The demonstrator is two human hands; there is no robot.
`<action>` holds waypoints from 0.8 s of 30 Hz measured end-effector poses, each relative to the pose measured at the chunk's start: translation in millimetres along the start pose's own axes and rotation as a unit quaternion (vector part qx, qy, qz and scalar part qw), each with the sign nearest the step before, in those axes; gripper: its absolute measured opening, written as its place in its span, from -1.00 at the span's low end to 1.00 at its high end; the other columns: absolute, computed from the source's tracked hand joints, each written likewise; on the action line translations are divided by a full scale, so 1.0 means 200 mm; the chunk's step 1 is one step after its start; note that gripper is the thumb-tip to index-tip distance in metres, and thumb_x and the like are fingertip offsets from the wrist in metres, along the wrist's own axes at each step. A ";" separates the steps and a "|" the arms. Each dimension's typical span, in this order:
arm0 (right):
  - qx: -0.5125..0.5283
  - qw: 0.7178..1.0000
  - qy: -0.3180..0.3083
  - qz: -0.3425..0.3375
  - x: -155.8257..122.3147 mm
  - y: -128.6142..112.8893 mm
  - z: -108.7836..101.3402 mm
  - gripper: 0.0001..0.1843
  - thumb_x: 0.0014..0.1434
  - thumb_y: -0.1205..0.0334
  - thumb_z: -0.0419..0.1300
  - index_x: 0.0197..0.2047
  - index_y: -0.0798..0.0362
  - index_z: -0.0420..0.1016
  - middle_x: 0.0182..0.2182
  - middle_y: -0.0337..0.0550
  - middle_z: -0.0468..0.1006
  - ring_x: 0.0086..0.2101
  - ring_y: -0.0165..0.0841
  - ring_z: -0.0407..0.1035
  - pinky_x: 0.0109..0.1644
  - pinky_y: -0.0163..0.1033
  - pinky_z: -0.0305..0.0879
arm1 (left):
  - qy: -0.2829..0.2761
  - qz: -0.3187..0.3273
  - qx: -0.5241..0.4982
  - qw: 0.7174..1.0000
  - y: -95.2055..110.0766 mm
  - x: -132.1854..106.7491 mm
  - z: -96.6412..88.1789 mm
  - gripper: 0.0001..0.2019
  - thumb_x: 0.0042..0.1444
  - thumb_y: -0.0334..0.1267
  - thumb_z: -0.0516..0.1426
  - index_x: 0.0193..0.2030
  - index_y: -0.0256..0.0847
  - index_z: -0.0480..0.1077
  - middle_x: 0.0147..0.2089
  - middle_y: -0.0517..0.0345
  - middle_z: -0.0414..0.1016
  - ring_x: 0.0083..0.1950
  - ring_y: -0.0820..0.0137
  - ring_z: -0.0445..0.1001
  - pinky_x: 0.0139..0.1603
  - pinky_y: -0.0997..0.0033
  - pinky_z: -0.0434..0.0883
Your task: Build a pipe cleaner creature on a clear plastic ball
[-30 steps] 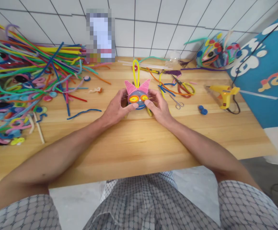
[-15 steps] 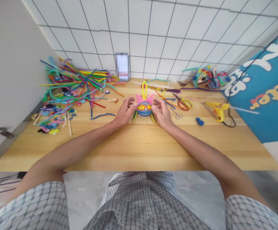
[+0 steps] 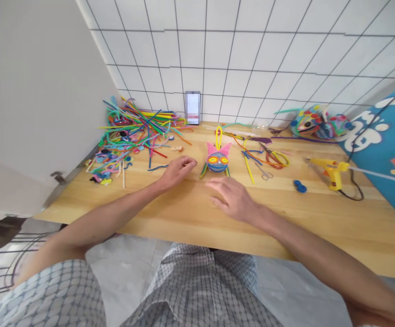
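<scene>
A small pipe-cleaner figure [image 3: 217, 159] with pink ears, yellow-ringed eyes and a tall yellow loop stands by itself on the wooden table [image 3: 190, 213]. My left hand [image 3: 178, 169] rests on the table just left of it, fingers loosely curled, holding nothing. My right hand [image 3: 230, 197] hovers over the table in front of the figure, palm down, fingers stretched out, slightly smeared by motion. Neither hand touches the figure.
A big heap of coloured pipe cleaners [image 3: 132, 131] fills the back left. Behind the figure a phone [image 3: 192, 107] leans on the tiled wall. To the right lie scissors [image 3: 264, 170], loose pipe cleaners, two blue discs [image 3: 298, 185], a yellow glue gun [image 3: 331, 170], another colourful figure [image 3: 315, 122] and a blue board [image 3: 384, 154].
Both hands let go of the figure and drew back toward me, the right hand farther. The camera pulled back and tilted up, showing more wall and table.
</scene>
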State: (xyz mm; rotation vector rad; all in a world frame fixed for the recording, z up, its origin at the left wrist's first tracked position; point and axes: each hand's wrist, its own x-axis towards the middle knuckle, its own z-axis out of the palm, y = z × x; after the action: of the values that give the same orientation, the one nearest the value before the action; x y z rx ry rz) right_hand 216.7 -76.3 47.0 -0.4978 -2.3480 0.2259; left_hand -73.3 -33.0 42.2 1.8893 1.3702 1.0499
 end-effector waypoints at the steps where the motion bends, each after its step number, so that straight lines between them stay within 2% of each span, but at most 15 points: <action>1: -0.008 0.999 -0.019 -0.033 0.00 -0.02 0.05 -0.66 0.62 0.12 0.24 0.37 -0.07 0.56 0.15 0.08 0.79 0.15 -0.05 0.71 0.24 0.16 0.70 | -0.003 -0.006 0.007 1.000 0.00 -0.01 0.00 -0.56 0.40 0.21 0.15 -0.13 -0.13 0.63 -0.08 -0.01 0.78 -0.01 0.11 0.71 0.09 0.10 0.64; 4: -0.031 0.993 -0.047 -0.106 0.00 -0.06 0.17 -0.75 0.61 0.19 0.28 0.25 0.06 0.61 -0.01 0.07 0.82 0.00 -0.15 0.73 0.16 0.00 0.68 | -0.002 -0.020 0.033 0.999 -0.02 0.00 -0.02 -0.58 0.39 0.15 0.15 -0.13 -0.15 0.64 -0.12 0.02 0.76 -0.05 0.16 0.69 0.04 0.19 0.60; 7: -0.041 0.989 -0.056 -0.130 -0.02 -0.06 0.25 -0.78 0.59 0.17 0.32 0.19 0.08 0.64 -0.07 0.05 0.83 -0.05 -0.19 0.73 0.11 -0.07 0.65 | 0.010 -0.027 0.056 0.998 -0.06 0.06 -0.10 -0.60 0.35 0.13 0.17 -0.20 -0.16 0.64 -0.20 0.05 0.72 -0.12 0.19 0.64 -0.01 0.21 0.57; 10: -0.030 0.991 -0.053 -0.116 -0.05 -0.03 0.29 -0.81 0.58 0.19 0.35 0.16 0.06 0.65 -0.07 0.03 0.84 -0.06 -0.20 0.73 0.10 -0.08 0.65 | 0.021 -0.039 0.077 0.996 -0.13 0.16 -0.27 -0.63 0.28 0.12 0.22 -0.27 -0.15 0.62 -0.24 0.05 0.68 -0.15 0.21 0.60 -0.06 0.24 0.56; 12: -0.017 0.994 -0.040 -0.096 -0.07 0.00 0.30 -0.84 0.60 0.20 0.32 0.15 0.04 0.64 -0.09 0.01 0.84 -0.09 -0.21 0.74 0.08 -0.10 0.65 | 0.013 -0.075 0.078 0.994 -0.21 0.24 -0.42 -0.65 0.25 0.11 0.23 -0.22 -0.15 0.63 -0.21 0.04 0.70 -0.17 0.20 0.62 -0.20 0.31 0.53; 15: 0.000 0.997 -0.021 -0.074 -0.07 0.03 0.28 -0.83 0.64 0.19 0.27 0.16 0.06 0.61 -0.09 0.01 0.84 -0.11 -0.21 0.74 0.04 -0.10 0.65 | -0.040 -0.134 0.125 0.982 -0.33 0.30 -0.62 -0.67 0.20 0.10 0.24 -0.24 -0.14 0.61 -0.28 0.07 0.68 -0.29 0.24 0.59 -0.28 0.36 0.47; 17: 0.006 0.998 -0.017 -0.061 -0.07 0.04 0.27 -0.84 0.64 0.19 0.26 0.16 0.05 0.59 -0.09 0.01 0.84 -0.12 -0.20 0.74 0.02 -0.09 0.65 | -0.071 -0.132 0.205 0.967 -0.40 0.32 -0.70 -0.71 0.16 0.05 0.24 -0.23 -0.12 0.63 -0.34 0.10 0.64 -0.32 0.23 0.56 -0.25 0.32 0.47; 20: 0.012 0.999 -0.030 -0.045 -0.07 0.05 0.26 -0.86 0.63 0.20 0.27 0.14 0.02 0.60 -0.11 -0.02 0.84 -0.13 -0.21 0.73 0.02 -0.09 0.64 | -0.098 -0.095 0.286 0.948 -0.46 0.31 -0.71 -0.82 0.06 -0.09 0.27 -0.28 -0.09 0.64 -0.28 0.08 0.69 -0.21 0.15 0.61 -0.12 0.24 0.52; 24: 0.016 0.998 -0.042 -0.041 -0.07 0.05 0.25 -0.87 0.64 0.20 0.26 0.14 0.01 0.61 -0.10 -0.01 0.84 -0.11 -0.22 0.73 0.04 -0.09 0.65 | -0.088 -0.078 0.288 0.950 -0.48 0.31 -0.66 -0.94 0.05 -0.21 0.26 -0.35 -0.08 0.58 -0.26 0.07 0.67 -0.10 0.11 0.63 0.01 0.20 0.55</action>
State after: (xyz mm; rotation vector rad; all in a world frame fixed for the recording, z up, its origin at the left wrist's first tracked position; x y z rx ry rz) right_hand 194.9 -74.4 -2.1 -0.3817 -2.4362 0.2501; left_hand -223.6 55.5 49.9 2.1592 1.8162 0.4081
